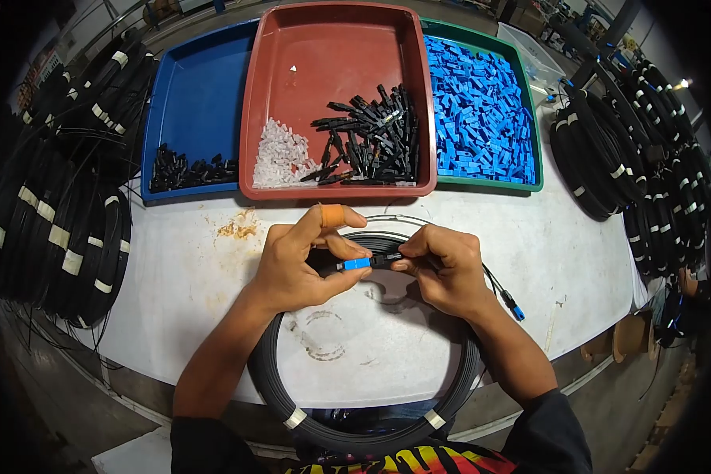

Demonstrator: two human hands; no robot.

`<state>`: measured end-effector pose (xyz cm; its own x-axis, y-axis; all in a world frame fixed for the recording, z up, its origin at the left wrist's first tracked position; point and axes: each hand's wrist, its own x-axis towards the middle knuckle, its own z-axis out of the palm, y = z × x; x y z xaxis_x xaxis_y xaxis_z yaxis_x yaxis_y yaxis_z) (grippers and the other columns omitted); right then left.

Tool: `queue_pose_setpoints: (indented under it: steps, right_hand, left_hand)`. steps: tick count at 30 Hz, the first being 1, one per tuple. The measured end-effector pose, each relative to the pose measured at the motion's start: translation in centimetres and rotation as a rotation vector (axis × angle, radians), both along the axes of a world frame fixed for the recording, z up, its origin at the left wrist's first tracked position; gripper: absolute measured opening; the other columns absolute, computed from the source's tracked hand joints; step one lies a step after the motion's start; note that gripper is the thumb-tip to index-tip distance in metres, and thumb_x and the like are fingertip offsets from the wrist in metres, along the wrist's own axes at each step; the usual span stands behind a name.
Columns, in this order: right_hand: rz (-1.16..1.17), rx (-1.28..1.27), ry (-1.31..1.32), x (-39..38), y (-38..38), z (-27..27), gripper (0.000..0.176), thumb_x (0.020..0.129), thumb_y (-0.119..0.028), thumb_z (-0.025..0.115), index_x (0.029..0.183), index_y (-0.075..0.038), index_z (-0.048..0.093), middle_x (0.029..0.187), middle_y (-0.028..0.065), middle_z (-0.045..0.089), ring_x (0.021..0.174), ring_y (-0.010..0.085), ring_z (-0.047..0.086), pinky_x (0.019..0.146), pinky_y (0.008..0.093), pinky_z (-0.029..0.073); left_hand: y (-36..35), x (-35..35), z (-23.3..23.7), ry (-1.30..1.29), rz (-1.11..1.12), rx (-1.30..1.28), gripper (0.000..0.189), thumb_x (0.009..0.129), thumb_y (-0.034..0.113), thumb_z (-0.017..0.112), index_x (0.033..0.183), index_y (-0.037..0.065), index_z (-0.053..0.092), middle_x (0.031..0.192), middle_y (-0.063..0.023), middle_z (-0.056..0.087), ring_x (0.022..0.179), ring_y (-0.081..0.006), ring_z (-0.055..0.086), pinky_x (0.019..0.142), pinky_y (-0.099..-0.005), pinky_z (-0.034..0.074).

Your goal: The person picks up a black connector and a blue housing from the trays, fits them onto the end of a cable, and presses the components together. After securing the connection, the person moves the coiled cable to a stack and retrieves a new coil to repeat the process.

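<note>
A blue fiber-optic connector (357, 264) is pinched between the thumb and fingers of my left hand (296, 261). Orange tape wraps one finger of that hand. My right hand (449, 268) grips the black rear part of the connector (385, 258), where the cable enters; its exact fingertip contact is partly hidden. Beneath both hands lies a coil of black cable (267, 359), bound with white tape, reaching over the table's near edge. Another blue-tipped connector (515, 308) ends a loose cable on the table, right of my right hand.
Behind my hands stand a blue tray (201, 67) with small black parts, a red tray (332, 47) with clear pieces and black connector bodies, and a green tray (529, 118) full of blue housings. Cable coils (51, 221) stack at left, more coils (600, 154) at right.
</note>
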<state>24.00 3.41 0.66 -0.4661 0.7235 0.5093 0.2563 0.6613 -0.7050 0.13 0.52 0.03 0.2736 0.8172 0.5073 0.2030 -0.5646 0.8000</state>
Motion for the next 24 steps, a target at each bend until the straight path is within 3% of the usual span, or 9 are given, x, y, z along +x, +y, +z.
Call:
queue_pose_setpoints:
  steps: [2, 4, 7, 10, 12, 13, 18, 20, 24]
  right_hand:
    - [-0.004, -0.015, -0.008, 0.0, 0.0, -0.1, 0.019, 0.075, 0.005, 0.081, 0.083, 0.002, 0.065, 0.072, 0.0128, 0.065, 0.060, 0.0224, 0.065, 0.055, 0.0327, 0.049]
    - [-0.014, -0.026, -0.018, 0.1, -0.1, 0.1, 0.019, 0.076, 0.003, 0.082, 0.085, 0.001, 0.065, 0.072, 0.0130, 0.064, 0.060, 0.0240, 0.064, 0.055, 0.0335, 0.048]
    - [-0.033, -0.028, -0.049, 0.0, -0.2, 0.6, 0.021, 0.077, 0.008, 0.081, 0.089, 0.001, 0.066, 0.081, 0.0115, 0.071, 0.070, 0.0170, 0.072, 0.060, 0.0279, 0.055]
    - [-0.009, 0.159, -0.041, -0.4, -0.1, 0.6, 0.023, 0.076, 0.009, 0.080, 0.092, 0.000, 0.067, 0.083, 0.0117, 0.072, 0.071, 0.0211, 0.073, 0.062, 0.0303, 0.057]
    - [0.036, 0.337, -0.001, -0.7, 0.1, 0.2, 0.028, 0.071, 0.007, 0.076, 0.096, -0.002, 0.066, 0.085, 0.0115, 0.069, 0.071, 0.0301, 0.068, 0.062, 0.0386, 0.054]
    - [0.038, 0.388, 0.007, -0.7, 0.1, 0.0, 0.031, 0.064, 0.007, 0.074, 0.093, -0.002, 0.066, 0.088, 0.0112, 0.070, 0.071, 0.0293, 0.068, 0.062, 0.0386, 0.054]
    - [0.080, 0.448, -0.068, -0.1, 0.3, 0.3, 0.030, 0.062, 0.004, 0.075, 0.089, -0.003, 0.064, 0.090, 0.0109, 0.070, 0.072, 0.0276, 0.066, 0.063, 0.0373, 0.053]
    - [0.084, 0.464, -0.078, -0.2, 0.3, 0.4, 0.028, 0.062, 0.003, 0.075, 0.087, -0.002, 0.063, 0.090, 0.0107, 0.070, 0.073, 0.0270, 0.066, 0.063, 0.0367, 0.052]
    - [0.111, 0.570, -0.036, -0.5, 0.5, 0.8, 0.024, 0.067, 0.005, 0.077, 0.085, 0.000, 0.063, 0.088, 0.0136, 0.073, 0.074, 0.0280, 0.069, 0.064, 0.0360, 0.054]
  left_hand:
    - [-0.1, 0.1, 0.0, -0.020, 0.026, 0.013, 0.049, 0.077, 0.000, 0.085, 0.119, -0.003, 0.060, 0.102, -0.0117, 0.076, 0.093, -0.0217, 0.078, 0.083, -0.0290, 0.062]
    - [0.0, 0.1, 0.6, 0.096, 0.061, 0.103, 0.035, 0.077, 0.000, 0.085, 0.107, -0.002, 0.066, 0.096, -0.0113, 0.074, 0.087, -0.0194, 0.077, 0.076, -0.0296, 0.062]
    - [0.0, -0.3, 1.3, 0.185, 0.065, 0.166, 0.023, 0.076, -0.001, 0.084, 0.094, -0.001, 0.070, 0.093, -0.0119, 0.073, 0.081, -0.0196, 0.074, 0.071, -0.0313, 0.060]
    - [0.2, 0.3, 1.0, 0.139, 0.045, 0.298, 0.019, 0.076, -0.003, 0.082, 0.092, -0.001, 0.071, 0.091, -0.0116, 0.072, 0.079, -0.0214, 0.072, 0.067, -0.0317, 0.058]
    - [0.1, 0.5, 0.9, 0.140, 0.052, 0.296, 0.019, 0.075, -0.003, 0.082, 0.092, 0.000, 0.073, 0.090, -0.0106, 0.073, 0.079, -0.0229, 0.072, 0.066, -0.0308, 0.058]
    - [0.1, 0.6, 0.9, 0.160, 0.052, 0.326, 0.019, 0.075, -0.003, 0.082, 0.091, 0.001, 0.073, 0.090, -0.0102, 0.073, 0.079, -0.0225, 0.072, 0.065, -0.0311, 0.057]
    - [0.1, 0.9, 0.9, 0.267, 0.075, 0.506, 0.018, 0.074, -0.001, 0.084, 0.089, 0.002, 0.074, 0.088, -0.0092, 0.075, 0.077, -0.0221, 0.073, 0.067, -0.0321, 0.058]
    - [0.3, 0.7, 0.9, 0.219, 0.024, 0.561, 0.021, 0.072, -0.003, 0.086, 0.089, -0.003, 0.074, 0.085, -0.0144, 0.077, 0.068, -0.0221, 0.073, 0.063, -0.0298, 0.059]
    - [-0.3, 0.5, 0.9, 0.187, 0.037, 0.332, 0.014, 0.076, 0.000, 0.084, 0.086, 0.001, 0.075, 0.084, -0.0115, 0.077, 0.072, -0.0226, 0.074, 0.064, -0.0306, 0.059]
